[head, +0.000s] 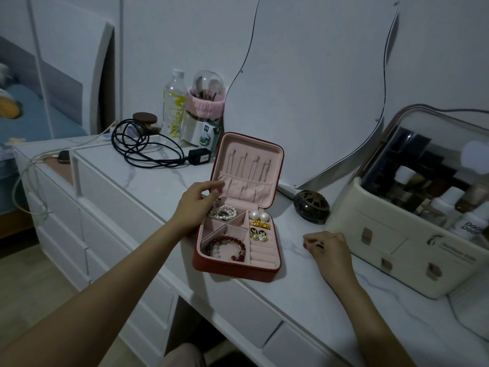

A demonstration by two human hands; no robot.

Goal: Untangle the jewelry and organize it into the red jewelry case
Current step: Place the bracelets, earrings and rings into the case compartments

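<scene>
The red jewelry case (232, 271) lies open on the white marble dresser top, pink inside. Thin chains (251, 165) hang in its upright lid. In the tray lie a pearl bracelet (222, 211), a red bead bracelet (227, 247), two pearl earrings (258, 215), gold pieces (260, 225) and black-and-gold earrings (258, 233). My left hand (197, 205) is at the case's left side, its fingers curled by the lid's lower left corner. My right hand (326, 247) rests on the dresser to the right of the case, fingers curled; whether it holds a small item I cannot tell.
A dark round incense burner (312, 206) sits right of the case. A cream cosmetics organizer (412, 242) fills the right side. Behind stand a wavy mirror (312, 83), a water bottle (173, 104), a brush holder (202, 112) and a coiled black cable with adapter (148, 147).
</scene>
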